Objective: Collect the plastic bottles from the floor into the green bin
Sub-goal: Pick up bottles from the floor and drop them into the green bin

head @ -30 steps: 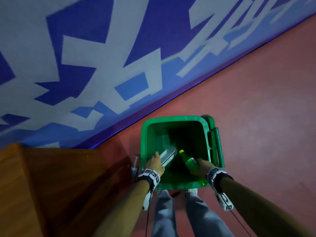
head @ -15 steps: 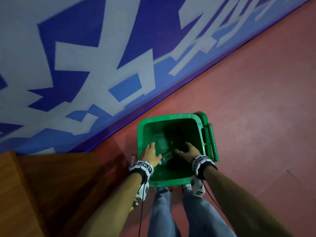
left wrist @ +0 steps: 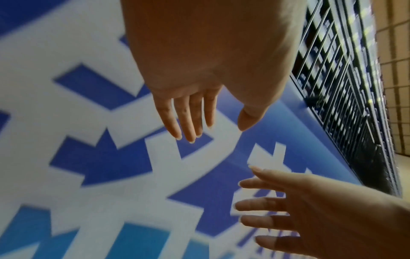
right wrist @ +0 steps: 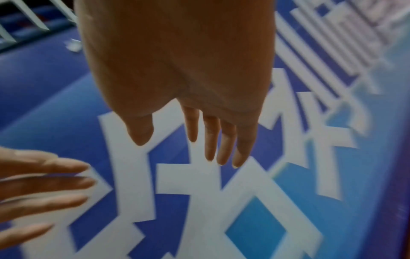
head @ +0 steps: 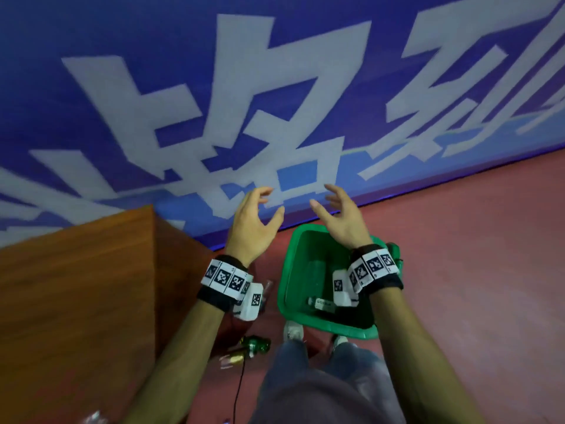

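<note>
The green bin stands on the red floor below my raised arms, with a clear bottle lying inside it. Both hands are lifted in front of the blue wall, empty. My left hand has its fingers spread and relaxed, and in the left wrist view the left hand holds nothing. My right hand is likewise spread, and the right wrist view shows the right hand empty. A green bottle and a clear bottle lie on the floor near my left foot.
A wooden cabinet stands at the left, close to the bin. A blue wall with white lettering rises just behind. Open red floor stretches to the right. A clear bottle stands between cabinet and bin.
Both hands let go of their bottles inside the bin and have risen out of it, empty, up in front of the wall. The view has tilted upward.
</note>
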